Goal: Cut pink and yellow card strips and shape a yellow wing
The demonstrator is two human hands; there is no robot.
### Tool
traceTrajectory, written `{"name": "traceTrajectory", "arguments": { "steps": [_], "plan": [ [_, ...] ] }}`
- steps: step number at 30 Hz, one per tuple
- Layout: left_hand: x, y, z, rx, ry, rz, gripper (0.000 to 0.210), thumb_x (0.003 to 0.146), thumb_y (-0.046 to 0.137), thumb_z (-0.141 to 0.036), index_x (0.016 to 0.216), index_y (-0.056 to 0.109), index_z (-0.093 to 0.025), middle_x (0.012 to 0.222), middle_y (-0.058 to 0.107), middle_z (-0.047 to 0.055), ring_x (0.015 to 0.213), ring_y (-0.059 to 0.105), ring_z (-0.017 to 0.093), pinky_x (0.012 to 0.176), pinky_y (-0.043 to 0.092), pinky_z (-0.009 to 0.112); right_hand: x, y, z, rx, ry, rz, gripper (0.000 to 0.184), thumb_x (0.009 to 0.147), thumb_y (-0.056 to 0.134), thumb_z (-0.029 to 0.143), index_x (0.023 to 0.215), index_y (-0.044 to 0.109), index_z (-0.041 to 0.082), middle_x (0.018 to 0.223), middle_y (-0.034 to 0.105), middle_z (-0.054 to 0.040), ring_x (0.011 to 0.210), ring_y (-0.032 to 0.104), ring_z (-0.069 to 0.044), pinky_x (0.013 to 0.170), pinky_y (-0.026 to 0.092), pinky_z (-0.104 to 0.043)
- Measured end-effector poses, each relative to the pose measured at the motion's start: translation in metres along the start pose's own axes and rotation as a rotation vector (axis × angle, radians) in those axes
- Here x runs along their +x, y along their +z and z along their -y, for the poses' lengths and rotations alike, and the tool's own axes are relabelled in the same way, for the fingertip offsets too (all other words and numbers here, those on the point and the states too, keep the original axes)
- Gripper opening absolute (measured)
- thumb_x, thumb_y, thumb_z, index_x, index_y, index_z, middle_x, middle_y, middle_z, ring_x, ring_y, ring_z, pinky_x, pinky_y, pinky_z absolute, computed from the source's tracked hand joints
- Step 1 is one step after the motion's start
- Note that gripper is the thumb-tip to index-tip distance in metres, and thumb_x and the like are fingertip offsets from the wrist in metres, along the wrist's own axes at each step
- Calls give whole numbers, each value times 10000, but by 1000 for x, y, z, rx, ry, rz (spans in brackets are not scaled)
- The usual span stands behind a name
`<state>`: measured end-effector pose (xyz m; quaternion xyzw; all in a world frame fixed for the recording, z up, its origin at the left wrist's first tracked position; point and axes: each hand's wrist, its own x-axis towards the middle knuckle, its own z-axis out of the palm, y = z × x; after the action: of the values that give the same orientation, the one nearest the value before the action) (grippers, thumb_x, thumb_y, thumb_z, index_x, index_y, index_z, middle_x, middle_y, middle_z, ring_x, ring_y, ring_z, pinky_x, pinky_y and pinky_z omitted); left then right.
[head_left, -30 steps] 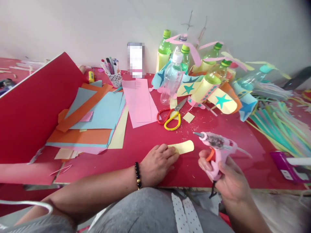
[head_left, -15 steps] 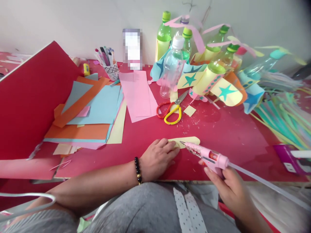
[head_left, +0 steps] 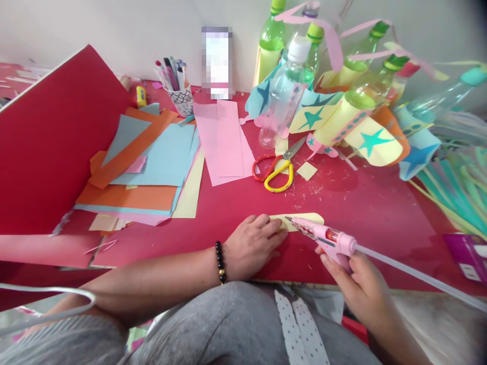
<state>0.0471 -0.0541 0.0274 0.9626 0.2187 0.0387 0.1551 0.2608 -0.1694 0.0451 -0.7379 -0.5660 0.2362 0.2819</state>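
Note:
My left hand (head_left: 255, 247), with a black bead bracelet at the wrist, lies palm down on the near part of the table. Its fingers rest flat over the left end of a pale yellow paper strip (head_left: 314, 218) with a rounded right end. In my right hand (head_left: 363, 284) is a pink glue gun (head_left: 327, 240), gripped by the handle. A long translucent glue stick (head_left: 403, 266) sticks out of its back. The metal nozzle is over the strip, close beside my left fingers; whether it touches the paper I cannot tell.
Scissors (head_left: 279, 172) with red and yellow handles lie beyond the strip. Decorated plastic bottles (head_left: 281, 101) crowd the back right. Coloured paper sheets (head_left: 155, 162) are stacked at left, near a red board (head_left: 64, 142). A pen cup (head_left: 180, 99) and blurred phone (head_left: 216, 61) stand behind.
The camera view has shifted a little, so the table things appear farther right and higher. My left hand stays on the strip, and the glue gun's nozzle remains over it.

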Motion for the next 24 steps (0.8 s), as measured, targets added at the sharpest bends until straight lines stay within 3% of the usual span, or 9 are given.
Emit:
{"name": "traceTrajectory", "arguments": {
  "steps": [24],
  "plan": [
    [0,0,1,-10,-1,1,438,916,456,-423,1306,442,-223,1277,485,71,1067,441,215,892,401,354,8,-1,4,-61,36,42,278,842,556,396,1019,617,190,968,706,-88,874,669,-258,805,528,-366]
  ]
}}
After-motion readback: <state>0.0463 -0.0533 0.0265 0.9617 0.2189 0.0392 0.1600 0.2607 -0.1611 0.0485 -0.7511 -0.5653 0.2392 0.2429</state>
